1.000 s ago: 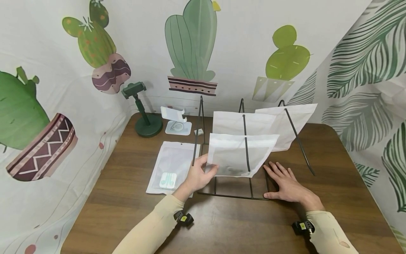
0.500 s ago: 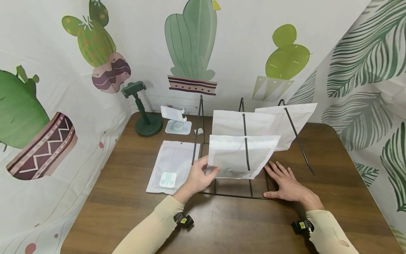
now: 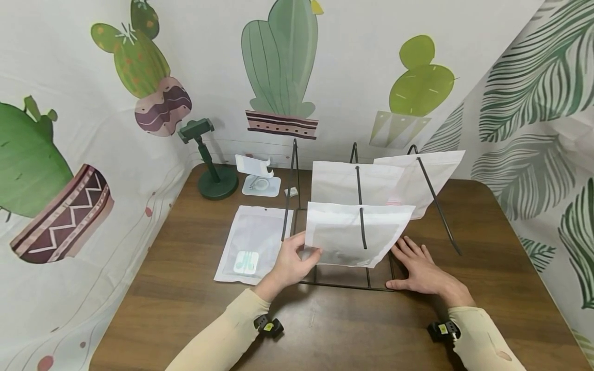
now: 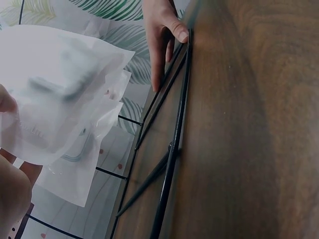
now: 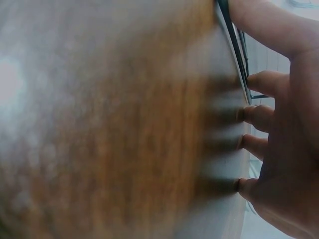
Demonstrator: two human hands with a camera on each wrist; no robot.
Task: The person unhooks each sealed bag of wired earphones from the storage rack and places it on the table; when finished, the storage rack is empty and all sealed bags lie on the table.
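Observation:
My left hand [image 3: 291, 263] pinches the left edge of a white zip pouch [image 3: 339, 237], thumb in front and fingers behind. The pouch hangs from the middle prong of a black wire display rack [image 3: 343, 286], near the prong's front end. Through its frosted side in the left wrist view, the pouch [image 4: 65, 84] shows a dark shape inside. My right hand [image 3: 419, 270] is spread on the table beside the rack, its thumb at the base's front right corner. Behind the gripped pouch hang a second white pouch [image 3: 334, 183] and, on the right prong, another [image 3: 436, 175].
Left of the rack, a pouch [image 3: 255, 226] with an earphone-marked white square lies flat on the wooden table [image 3: 185, 268]. Further back stand a green phone stand [image 3: 216, 184] and a white phone stand [image 3: 261, 186]. A small white packet [image 3: 291, 192] lies near the rack's left side.
The gripped pouch has slid forward along the prong toward me and slightly lower, my left hand moving slightly with it. My right hand has stayed in place.

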